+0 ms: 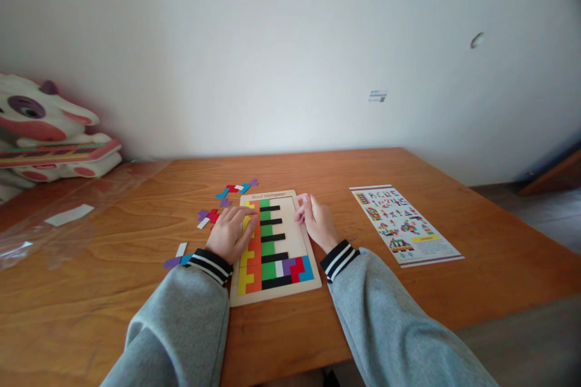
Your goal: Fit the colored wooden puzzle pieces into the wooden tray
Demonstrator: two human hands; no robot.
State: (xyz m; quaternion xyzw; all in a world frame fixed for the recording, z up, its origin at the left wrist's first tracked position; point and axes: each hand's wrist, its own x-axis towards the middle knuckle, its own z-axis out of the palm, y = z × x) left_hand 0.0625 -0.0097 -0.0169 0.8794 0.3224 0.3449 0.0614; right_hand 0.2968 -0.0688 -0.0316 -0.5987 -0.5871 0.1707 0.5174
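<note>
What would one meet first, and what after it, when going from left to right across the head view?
Animal-shaped toy → nearest loose purple piece → left hand → right hand → printed sheet → small curved thing on the wall.

From here I make out a left sleeve (179,320) and a right sleeve (393,314), both plain grey, roomy and creased. Each ends in a snug black cuff (211,266) ringed with white stripes (338,259); past it, the left hand (229,233) and right hand (316,222) are bare.

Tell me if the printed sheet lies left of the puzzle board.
No, the printed sheet lies to the right of the puzzle board.
</note>
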